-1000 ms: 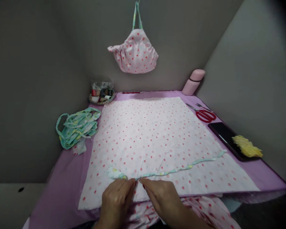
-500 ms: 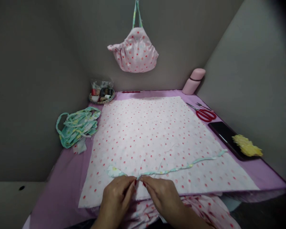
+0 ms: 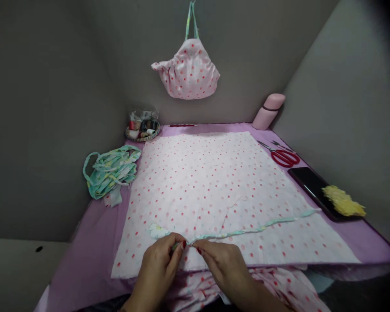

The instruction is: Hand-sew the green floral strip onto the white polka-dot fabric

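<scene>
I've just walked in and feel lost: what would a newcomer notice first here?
Most likely the pink dotted fabric piece hanging by green straps at top centre. Next, the large pale dotted cloth on the purple table covering, where the left hand and right hand pinch a narrow green strip near its front edge. On the right, red-handled scissors and a ruffled yellow thing on a dark phone stand out too.
</scene>
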Tool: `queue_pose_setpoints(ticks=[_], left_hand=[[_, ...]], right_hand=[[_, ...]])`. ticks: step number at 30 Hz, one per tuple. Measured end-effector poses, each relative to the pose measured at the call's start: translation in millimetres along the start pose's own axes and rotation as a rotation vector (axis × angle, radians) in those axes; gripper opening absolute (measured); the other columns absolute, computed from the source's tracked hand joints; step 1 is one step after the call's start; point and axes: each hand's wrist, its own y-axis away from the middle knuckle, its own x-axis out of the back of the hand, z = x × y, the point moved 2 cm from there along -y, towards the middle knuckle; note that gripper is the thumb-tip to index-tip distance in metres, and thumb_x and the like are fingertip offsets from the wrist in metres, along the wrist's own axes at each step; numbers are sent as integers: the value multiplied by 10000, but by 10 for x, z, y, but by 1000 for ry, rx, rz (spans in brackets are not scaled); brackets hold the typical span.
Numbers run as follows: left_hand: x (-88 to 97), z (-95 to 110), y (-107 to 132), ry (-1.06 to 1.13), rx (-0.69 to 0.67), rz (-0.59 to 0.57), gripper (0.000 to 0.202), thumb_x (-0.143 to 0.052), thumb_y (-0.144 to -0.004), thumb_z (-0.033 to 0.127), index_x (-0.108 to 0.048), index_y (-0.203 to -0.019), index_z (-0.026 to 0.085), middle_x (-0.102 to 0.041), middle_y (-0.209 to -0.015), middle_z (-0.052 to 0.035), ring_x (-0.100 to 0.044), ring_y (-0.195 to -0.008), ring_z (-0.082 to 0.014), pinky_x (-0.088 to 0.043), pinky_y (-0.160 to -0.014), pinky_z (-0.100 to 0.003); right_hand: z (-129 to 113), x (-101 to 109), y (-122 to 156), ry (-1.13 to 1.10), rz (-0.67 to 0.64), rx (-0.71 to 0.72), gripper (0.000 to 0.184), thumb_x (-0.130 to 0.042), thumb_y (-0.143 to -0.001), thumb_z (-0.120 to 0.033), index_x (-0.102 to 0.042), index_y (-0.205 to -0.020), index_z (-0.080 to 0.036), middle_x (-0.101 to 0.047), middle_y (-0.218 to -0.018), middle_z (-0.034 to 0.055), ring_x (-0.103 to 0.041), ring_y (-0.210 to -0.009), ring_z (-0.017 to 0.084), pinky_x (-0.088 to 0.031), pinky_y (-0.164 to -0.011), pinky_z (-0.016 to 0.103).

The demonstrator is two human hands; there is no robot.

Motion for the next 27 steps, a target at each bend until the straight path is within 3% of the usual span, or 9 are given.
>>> queue_pose_setpoints(ticks=[13,27], left_hand=[[-4,5,-17,-16,6,-6,218,-401,-903,234,-598,-813,207,-654,-720,-1,-612,-686,-160,-427,-611,-234],[-61,-45,25,-41,-52,73,198,-423,-894,224,-612,-841,207,-681,-783,-28,-628,-739,-171,-449,-670,-263]], right_hand=[[47,-39,26,68,-35,19,338,-343,-888,-186,-644,-1036,-225,-707,-808,32,-672,-715,181,-480,-628,256],[26,-32,16,99,-35,28,339,-334,-894,-176,-633,-1051,-207,-707,-803,44,-672,-710,175,-478,-623,244]])
